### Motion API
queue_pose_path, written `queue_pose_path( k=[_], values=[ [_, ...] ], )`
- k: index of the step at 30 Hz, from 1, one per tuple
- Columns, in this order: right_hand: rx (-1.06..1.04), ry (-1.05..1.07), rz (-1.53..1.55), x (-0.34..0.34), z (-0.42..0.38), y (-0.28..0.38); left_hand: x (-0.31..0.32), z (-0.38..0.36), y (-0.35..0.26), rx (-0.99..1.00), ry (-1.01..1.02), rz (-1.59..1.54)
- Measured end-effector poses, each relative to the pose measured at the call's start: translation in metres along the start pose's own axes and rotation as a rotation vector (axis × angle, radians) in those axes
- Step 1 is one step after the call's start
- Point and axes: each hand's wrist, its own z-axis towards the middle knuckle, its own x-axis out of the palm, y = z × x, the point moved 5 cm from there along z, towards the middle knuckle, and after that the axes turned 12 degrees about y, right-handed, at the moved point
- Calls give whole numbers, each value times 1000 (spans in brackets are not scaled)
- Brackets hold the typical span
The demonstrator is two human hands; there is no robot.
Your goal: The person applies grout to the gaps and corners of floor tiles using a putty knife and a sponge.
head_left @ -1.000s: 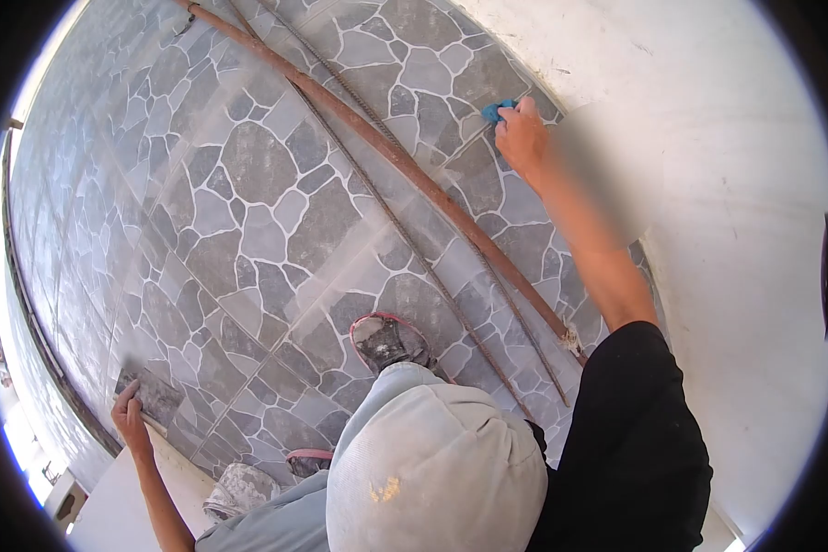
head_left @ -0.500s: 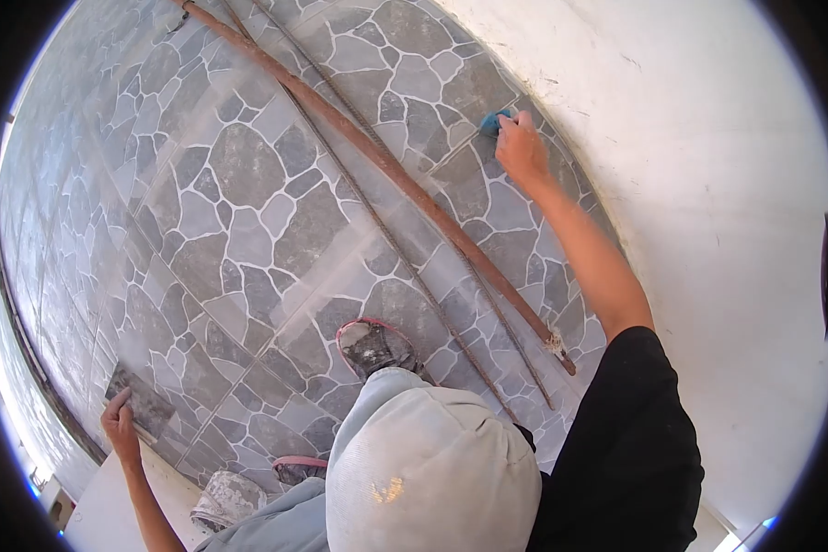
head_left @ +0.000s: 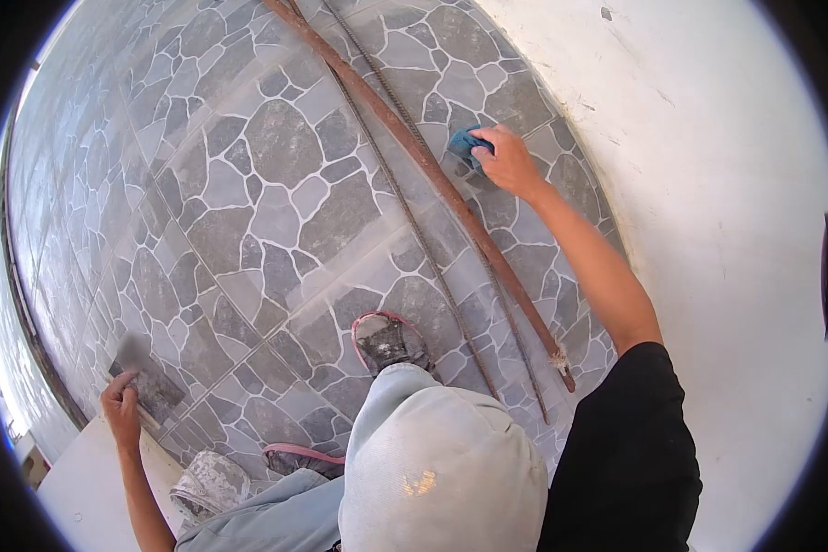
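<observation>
At the upper right, my right hand [head_left: 509, 164] is closed on a blue cloth [head_left: 469, 145], which lies against the grey stone-patterned tiles [head_left: 285, 143]. A reddish-brown pole [head_left: 432, 175] runs diagonally across the tiles, just left of that hand. My left hand [head_left: 121, 405], at the lower left, grips a flat dark grey plate [head_left: 152, 382] by its near edge. The plate is held near the tiles; whether it touches them I cannot tell.
Two thin ribbed rods [head_left: 412, 216] lie along the pole. A white wall [head_left: 708, 184] borders the tiles on the right. Two shoes with pink edging [head_left: 391, 340] stand below. A white-stained bucket [head_left: 213, 483] and a pale board [head_left: 83, 488] are at the lower left.
My right hand has moved left and slightly down with the blue cloth, closer to the pole. My left hand still holds the plate, slightly higher in view. The whole view has shifted a little.
</observation>
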Motion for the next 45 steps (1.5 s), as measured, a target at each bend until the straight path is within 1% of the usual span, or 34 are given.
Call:
queue_pose_path(
  k=[1,3,4,6,7,9,10,12,14,15,16,17,18,19,20,22,23,24,25,27,28,30,31,32,33,34,35,36,37,39,41,42,43,45],
  values=[
    [-9,10,-4,-6,12,0,-4,-4,1,29,-30,-18],
    [-2,-392,-209,-46,40,-10,-13,-8,-1,70,-63,-40],
    [-14,-390,-217,-52,49,-18,-16,-12,-1,83,-73,-82],
    [579,-449,-285,-53,58,-55,-18,-25,6,63,-85,-160],
    [572,-444,-285,-37,50,-41,-18,-29,8,56,-89,-163],
    [357,-275,-346,11,35,8,-13,-42,6,50,-120,-163],
    [344,-262,-348,9,37,17,-10,-51,6,32,-124,-169],
    [9,81,127,4,40,37,-3,-52,2,-35,-71,-148],
    [28,-431,-92,-35,54,-1,-12,-61,-8,-33,-75,-122],
    [217,-528,-138,-50,57,-15,-17,-71,-9,-40,-71,-88],
    [408,-621,-183,-61,56,-23,-22,-78,-1,26,-137,-92],
    [393,-618,-180,-51,60,-34,-25,-86,0,17,-148,-95],
    [282,-616,-352,-31,67,-46,-27,-90,1,1,-163,-143],
    [156,-623,-523,-25,78,-42,-24,-96,4,-10,-193,-197],
    [128,-625,-527,-28,78,-18,-19,-104,3,-20,-214,-213],
    [71,62,260,1,81,36,4,-134,5,-86,-207,-423],
    [170,-34,343,-12,75,75,17,-151,2,-58,-212,-440],
    [54,-127,331,-18,96,70,31,-167,-1,-51,-255,-451],
    [5,-105,464,-26,110,94,37,-183,-9,-96,-307,-443],
    [-128,77,624,-29,135,162,53,-232,-5,-177,-413,-547],
    [-166,170,737,-22,127,226,53,-259,-3,-196,-509,-563],
    [-350,406,764,11,120,341,50,-317,11,-198,-915,-522],
    [-453,513,553,28,117,383,48,-347,27,-245,-969,-524],
    [-550,593,333,44,110,421,44,-381,43,-304,-1196,-473],
    [-588,615,315,61,102,460,45,-414,57,-357,-1417,-414],
    [-686,724,188,87,80,509,54,-440,85,-375,-1445,-424],
    [-771,825,58,112,55,551,71,-464,120,-597,-1340,-289],
    [-880,856,-68,131,33,586,86,-477,145,-805,-1207,-161],
    [-981,880,-196,148,11,614,94,-481,157,-804,-1209,-182],
    [-1052,883,-459,172,-26,647,118,-464,197,-1217,-569,-100],
    [-1020,925,-577,176,-56,661,146,-444,234,-1114,-534,-176],
    [-1007,974,-669,176,-66,661,162,-430,251,-1032,-514,-449],
    [-941,950,-674,172,-67,659,174,-412,261,-934,-466,-710],
    [-924,899,-728,157,-66,645,182,-396,263,-846,-570,-903]
  ],
)
